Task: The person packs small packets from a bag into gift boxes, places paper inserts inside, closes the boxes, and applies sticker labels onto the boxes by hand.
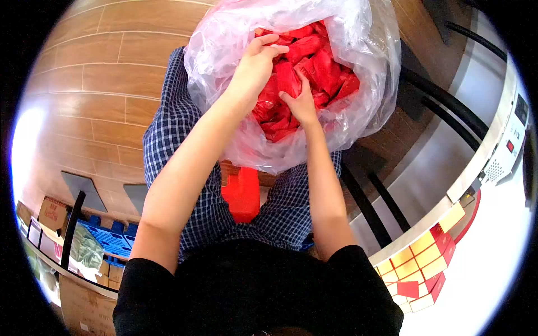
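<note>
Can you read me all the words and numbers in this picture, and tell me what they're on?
No text can be read for certain.
Small brown box: dark printing, too blurred.
White machine: panel marks, too small.
Big brown carton: faint marks, too blurred.
Red packets: no readable words.

No readable text, print on the cardboard box [53, 214] too small.
</note>
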